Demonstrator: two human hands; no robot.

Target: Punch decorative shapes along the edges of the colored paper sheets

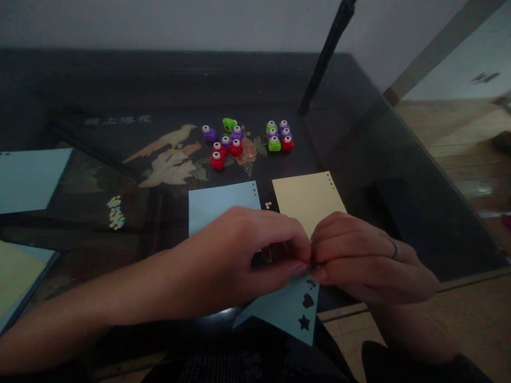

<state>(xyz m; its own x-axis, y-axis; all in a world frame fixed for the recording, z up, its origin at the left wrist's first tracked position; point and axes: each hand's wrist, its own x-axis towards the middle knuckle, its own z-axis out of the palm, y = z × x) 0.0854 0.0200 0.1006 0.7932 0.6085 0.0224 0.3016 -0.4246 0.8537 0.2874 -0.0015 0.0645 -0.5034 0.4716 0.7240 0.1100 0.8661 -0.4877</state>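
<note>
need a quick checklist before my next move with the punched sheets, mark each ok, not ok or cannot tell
1. Both hands at the teal sheet: ok, left hand and right hand meet at its edge.
2. Anything pinched between them: cannot tell, hidden.
3. Heart cutout and star cutout visible: ok, near that sheet's edge.
4. Cream sheet corner punched: ok, small holes at its far right.
5. Paper bits in one pile: not ok, a pile lies left, a few bits between the blue sheet and cream sheet.
6. All punches upright: not ok, one green punch appears tipped.

Fingers (281,226) hide the upper part of the star-punched sheet (279,309).
</note>
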